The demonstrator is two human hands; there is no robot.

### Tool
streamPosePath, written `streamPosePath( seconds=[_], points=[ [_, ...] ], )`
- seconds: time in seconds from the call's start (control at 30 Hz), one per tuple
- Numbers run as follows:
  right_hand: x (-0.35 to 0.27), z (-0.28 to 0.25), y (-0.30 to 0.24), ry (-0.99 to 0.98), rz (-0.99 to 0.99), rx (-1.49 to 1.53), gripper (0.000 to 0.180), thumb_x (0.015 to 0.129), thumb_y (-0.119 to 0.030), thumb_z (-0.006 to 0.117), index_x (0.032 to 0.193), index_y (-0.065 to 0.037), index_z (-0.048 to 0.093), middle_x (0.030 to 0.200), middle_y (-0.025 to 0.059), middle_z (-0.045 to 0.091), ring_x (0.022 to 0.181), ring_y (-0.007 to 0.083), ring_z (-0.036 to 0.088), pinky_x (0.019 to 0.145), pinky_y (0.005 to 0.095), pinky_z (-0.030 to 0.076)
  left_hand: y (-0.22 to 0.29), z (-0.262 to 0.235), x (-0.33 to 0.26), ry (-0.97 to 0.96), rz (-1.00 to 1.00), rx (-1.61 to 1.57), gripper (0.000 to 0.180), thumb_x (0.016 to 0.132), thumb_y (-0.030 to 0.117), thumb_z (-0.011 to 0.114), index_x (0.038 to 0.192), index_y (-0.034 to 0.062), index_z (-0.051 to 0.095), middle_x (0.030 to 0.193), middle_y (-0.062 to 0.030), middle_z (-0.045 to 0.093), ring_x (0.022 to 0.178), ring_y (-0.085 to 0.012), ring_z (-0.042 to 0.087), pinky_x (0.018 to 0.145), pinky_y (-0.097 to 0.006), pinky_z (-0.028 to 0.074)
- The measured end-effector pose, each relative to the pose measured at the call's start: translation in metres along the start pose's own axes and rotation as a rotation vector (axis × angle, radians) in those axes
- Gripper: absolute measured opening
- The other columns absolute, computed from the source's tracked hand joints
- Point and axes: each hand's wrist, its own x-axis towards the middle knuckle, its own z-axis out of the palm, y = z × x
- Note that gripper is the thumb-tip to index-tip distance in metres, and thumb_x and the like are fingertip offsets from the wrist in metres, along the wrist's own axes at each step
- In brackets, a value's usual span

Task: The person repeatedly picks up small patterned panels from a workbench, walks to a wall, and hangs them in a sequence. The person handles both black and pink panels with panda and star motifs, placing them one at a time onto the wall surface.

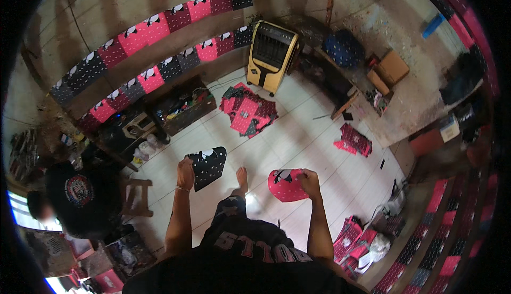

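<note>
My left hand (pixel 185 174) grips the edge of a black fabric piece (pixel 208 169) with white dots and part of a printed figure. The piece hangs in front of me, to the left of my leg. On the other side, my right hand (pixel 311 183) pinches the right edge of a pink fabric piece (pixel 285 188) with a black and white print. This one is curled along its lower side. Both pieces are held apart from each other, above the white tiled floor (pixel 298 145).
A heap of pink and grey pieces (pixel 247 110) lies ahead, near a yellow air cooler (pixel 273 54). A smaller pile (pixel 355 139) is at right. Similar pieces hang in rows (pixel 159 28) along the wall. A person in black (pixel 85 201) sits at left beside a wooden stool (pixel 139 197).
</note>
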Motion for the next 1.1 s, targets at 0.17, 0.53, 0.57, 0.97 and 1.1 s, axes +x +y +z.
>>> streamPosePath(
  seconds=[0.17, 0.53, 0.57, 0.97, 1.1],
  points=[
    [0.157, -0.030, -0.023, -0.027, -0.110, 0.008, 0.015, 0.083, -0.002, 0.051, 0.086, 0.001, 0.065, 0.066, -0.0006, 0.058, 0.056, 0.0058, 0.050, 0.050, 0.0232, 0.040, -0.028, 0.066, 0.153, -0.040, 0.379, 0.595, 0.013, 0.071, -0.003, 0.047, 0.081, -0.0007, 0.054, 0.079, -0.0166, 0.058, 0.079, -0.0359, 0.056, 0.071, -0.037, 0.046],
    [0.555, -0.076, -0.242, -0.208, -0.596, -0.339, 0.016, 0.075, -0.007, 0.055, 0.086, 0.001, 0.065, 0.066, 0.0052, 0.060, 0.056, 0.0126, 0.055, 0.053, 0.0316, 0.045, 0.004, 0.201, 0.354, 0.098, 0.026, -0.238, 0.014, 0.087, 0.020, 0.048, 0.076, 0.0105, 0.051, 0.059, 0.0055, 0.038, 0.049, -0.0059, 0.036, 0.044, -0.023, 0.030],
    [0.595, -0.065, -0.273, -0.191, -0.717, -0.277, 0.014, 0.078, -0.006, 0.054, 0.083, 0.000, 0.065, 0.066, 0.0042, 0.060, 0.058, 0.0106, 0.055, 0.054, 0.0299, 0.044, 0.011, 0.208, 0.360, 0.145, 0.018, -0.187, 0.012, 0.086, 0.017, 0.047, 0.076, 0.0107, 0.050, 0.059, 0.0054, 0.037, 0.049, -0.0065, 0.035, 0.043, -0.023, 0.029],
    [0.960, -0.019, -0.559, -0.624, -0.637, 0.552, 0.018, 0.082, -0.009, 0.059, 0.097, 0.002, 0.062, 0.084, 0.0033, 0.063, 0.075, 0.0121, 0.058, 0.069, 0.0245, 0.046, -0.029, 0.385, 0.416, 0.801, 0.041, -0.123, 0.024, 0.085, 0.012, 0.044, 0.094, 0.0006, 0.063, 0.080, -0.0039, 0.061, 0.071, -0.0172, 0.057, 0.062, -0.029, 0.046],
    [1.049, 0.021, -0.546, -0.658, -0.504, 0.675, 0.018, 0.077, -0.012, 0.061, 0.090, 0.000, 0.063, 0.081, 0.0024, 0.060, 0.067, 0.0126, 0.054, 0.063, 0.0245, 0.043, -0.015, 0.461, 0.406, 0.916, 0.102, -0.477, 0.023, 0.089, 0.015, 0.043, 0.092, 0.0031, 0.063, 0.082, -0.0021, 0.059, 0.074, -0.0127, 0.054, 0.064, -0.025, 0.043]
  ],
)
